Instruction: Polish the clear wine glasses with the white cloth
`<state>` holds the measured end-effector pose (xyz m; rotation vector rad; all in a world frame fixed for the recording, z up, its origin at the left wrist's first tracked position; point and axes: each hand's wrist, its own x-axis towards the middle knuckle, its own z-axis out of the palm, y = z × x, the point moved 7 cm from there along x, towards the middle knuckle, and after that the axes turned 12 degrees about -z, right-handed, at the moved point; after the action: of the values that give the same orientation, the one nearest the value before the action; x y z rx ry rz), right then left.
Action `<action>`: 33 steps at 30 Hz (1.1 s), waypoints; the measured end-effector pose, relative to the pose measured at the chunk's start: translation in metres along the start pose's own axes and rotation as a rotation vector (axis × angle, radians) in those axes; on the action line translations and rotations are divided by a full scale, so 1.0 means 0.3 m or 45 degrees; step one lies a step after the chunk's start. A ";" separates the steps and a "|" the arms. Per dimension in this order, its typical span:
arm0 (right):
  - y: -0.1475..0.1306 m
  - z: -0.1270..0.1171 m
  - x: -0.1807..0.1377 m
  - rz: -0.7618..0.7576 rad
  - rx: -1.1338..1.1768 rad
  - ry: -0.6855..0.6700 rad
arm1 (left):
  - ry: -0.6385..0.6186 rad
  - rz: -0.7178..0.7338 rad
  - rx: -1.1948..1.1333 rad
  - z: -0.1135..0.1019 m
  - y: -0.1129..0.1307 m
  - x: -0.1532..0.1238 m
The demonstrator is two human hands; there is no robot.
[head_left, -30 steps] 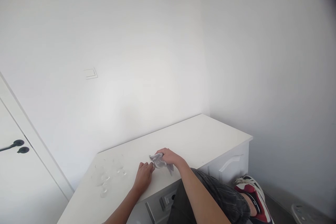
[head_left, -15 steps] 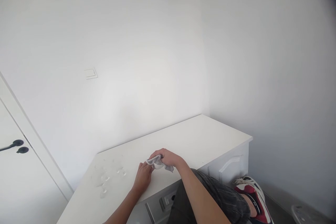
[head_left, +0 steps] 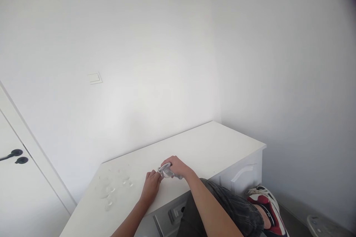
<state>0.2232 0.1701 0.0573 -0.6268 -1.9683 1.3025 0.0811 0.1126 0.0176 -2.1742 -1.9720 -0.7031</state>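
head view looks down on a white desk [head_left: 217,144] set in the corner of two white walls. right hand [head_left: 178,166] is clamped on a small grey cloth [head_left: 166,171], bunched up in its fingers and pressed to the desk top near the front edge. left hand [head_left: 151,187] lies palm down on the desk just beside it, fingers loosely together, its fingertips touching or almost touching the cloth; i cannot tell which. the left hand holds nothing.

left of the hands stand several clear glasses [head_left: 107,192], upright on the desk, faint against the white top; their exact number is hard to tell. they are near the left hand but apart from it.

under the desk front a drawer with a curved handle [head_left: 243,172] shows at right. the person's knee in dark trousers [head_left: 230,207] sits below the desk edge, and a red, white and black shoe [head_left: 265,207] rests on the floor at lower right. a light switch [head_left: 95,78] is on the wall at left, and a door with a black handle [head_left: 12,154] is at far left.
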 end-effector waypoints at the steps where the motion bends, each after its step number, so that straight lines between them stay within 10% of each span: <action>1: -0.037 0.003 -0.001 -0.129 -0.060 -0.021 | 0.005 0.007 -0.017 -0.007 0.003 0.000; 7: -0.133 0.047 -0.017 -0.502 -0.151 -0.206 | -0.049 0.091 -0.010 -0.009 0.017 -0.005; 16: 0.096 0.005 0.003 0.254 -0.001 -0.005 | 0.040 -0.023 0.155 0.007 -0.013 0.002; 27: -0.099 0.024 0.021 -0.373 0.148 0.020 | 0.085 -0.068 0.068 -0.003 -0.032 -0.001; 33: 0.042 0.026 0.024 0.158 0.578 0.303 | 0.089 -0.119 0.091 -0.004 -0.039 0.001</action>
<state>0.2130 0.1755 0.0456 -0.6480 -1.3981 1.6028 0.0697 0.1141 0.0163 -2.0009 -2.0416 -0.6998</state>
